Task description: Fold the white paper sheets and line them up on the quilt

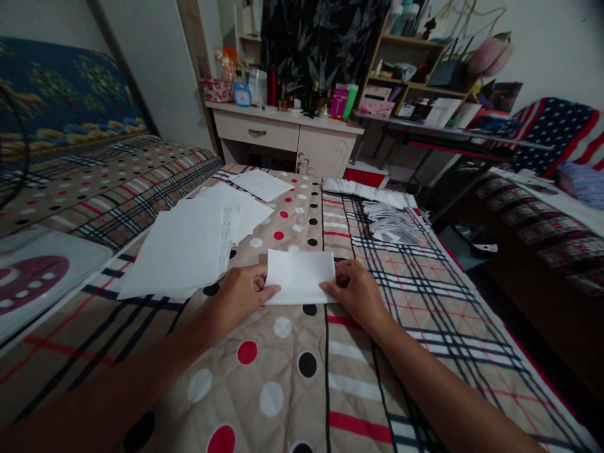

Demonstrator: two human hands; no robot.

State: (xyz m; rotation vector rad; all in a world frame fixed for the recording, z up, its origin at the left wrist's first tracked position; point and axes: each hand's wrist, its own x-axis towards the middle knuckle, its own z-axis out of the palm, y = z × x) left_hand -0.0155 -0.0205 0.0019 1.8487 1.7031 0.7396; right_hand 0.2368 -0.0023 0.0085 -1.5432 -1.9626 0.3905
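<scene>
A folded white sheet of paper (301,275) is held between my two hands, just over the patterned bedspread (302,390). My left hand (240,289) grips its left edge, thumb on the front face and fingers curled behind. On the right edge, my right hand (356,289) pinches it the same way. Left of my hands lies a spread stack of white paper sheets (184,245). Farther back rests another white sheet (262,184). Toward the right, a fanned pile of folded papers (391,221) lies beside a long row of folded papers (368,190).
A dresser (278,129) with bottles and boxes stands beyond the bed. Shelves (410,82) and a narrow desk (453,129) are at the back right. A clear plastic bag with a pink print (38,277) lies at the left edge.
</scene>
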